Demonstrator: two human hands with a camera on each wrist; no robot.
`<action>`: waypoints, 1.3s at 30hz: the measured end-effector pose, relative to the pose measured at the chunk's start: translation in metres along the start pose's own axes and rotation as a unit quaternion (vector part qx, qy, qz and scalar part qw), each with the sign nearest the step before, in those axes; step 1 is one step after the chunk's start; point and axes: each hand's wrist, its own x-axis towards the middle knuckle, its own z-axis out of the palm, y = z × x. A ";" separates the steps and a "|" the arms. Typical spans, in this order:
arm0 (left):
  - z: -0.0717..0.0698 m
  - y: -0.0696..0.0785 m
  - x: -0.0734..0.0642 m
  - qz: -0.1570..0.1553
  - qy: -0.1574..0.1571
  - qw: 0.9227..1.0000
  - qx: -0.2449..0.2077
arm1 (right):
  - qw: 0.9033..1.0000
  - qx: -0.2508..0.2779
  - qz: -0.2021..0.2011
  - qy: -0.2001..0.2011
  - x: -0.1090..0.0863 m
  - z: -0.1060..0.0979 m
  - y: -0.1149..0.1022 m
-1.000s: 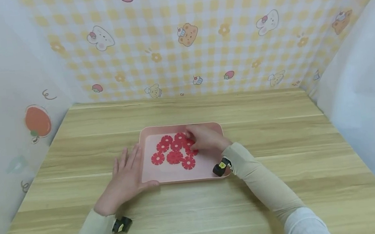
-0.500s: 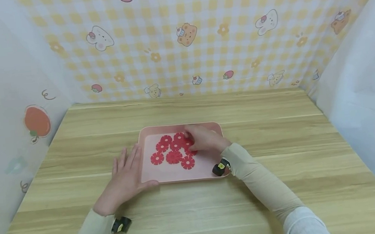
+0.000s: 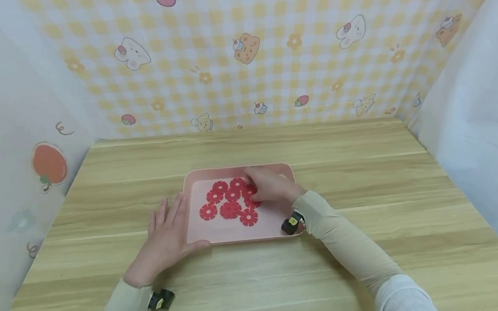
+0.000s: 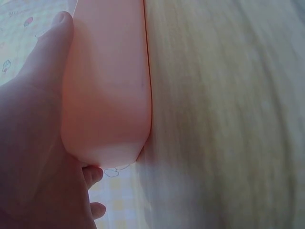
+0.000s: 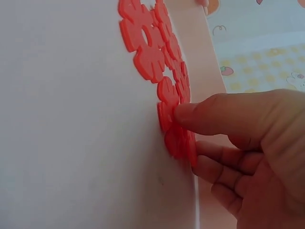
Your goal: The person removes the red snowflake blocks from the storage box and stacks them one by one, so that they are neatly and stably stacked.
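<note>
Cloth (image 3: 232, 77) with yellow and white squares and funny little pictures stands up at the back. Next comes the big wood table (image 3: 261, 284), which has light and dark stripes. Two tan sleeves (image 3: 347, 241) reach over it from the near side. The pink tray (image 3: 202, 232) sits flat on the table, close to the middle.

The left hand (image 3: 166, 236) is spread wide at the tray's left side. Its fingers lie by that side and point to the back, and its thumb touches the near edge. The right hand (image 3: 271, 183) is over the right part of the tray. It pinches red pieces (image 5: 165, 114) between its thumb and bent fingers, but I cannot tell how many. Each wrist wears a small black box (image 3: 165, 299).

The red pieces lie in a loose bunch in the middle of the tray, and some sit on top of others. They are flat and round, like flowers, with little cuts around the edge. Smallest of all is the pale hole (image 3: 208, 211) in the middle of a piece.
</note>
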 end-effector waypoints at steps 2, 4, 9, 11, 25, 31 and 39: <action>0.001 0.000 0.000 0.000 0.002 1.000 -0.001 | 1.000 0.003 0.002 -0.002 -0.001 0.000 0.001; 0.002 0.000 0.000 0.000 0.003 1.000 -0.001 | 1.000 0.010 0.006 -0.003 -0.003 -0.001 0.001; 0.002 0.000 -0.001 -0.004 0.006 1.000 -0.006 | 1.000 0.026 0.018 -0.005 -0.009 -0.009 0.001; 0.002 0.000 -0.001 -0.004 0.006 1.000 -0.007 | 0.999 0.028 0.020 -0.004 -0.012 -0.012 0.002; 0.000 0.004 -0.002 0.002 0.007 1.000 -0.013 | 0.999 0.017 0.001 0.050 -0.036 -0.043 0.015; 0.000 0.005 0.000 0.006 0.007 1.000 -0.014 | 0.997 0.004 0.012 0.077 -0.052 -0.057 0.032; 0.000 0.005 0.000 0.014 0.006 1.000 0.004 | 0.993 0.021 0.007 0.112 -0.077 -0.068 0.059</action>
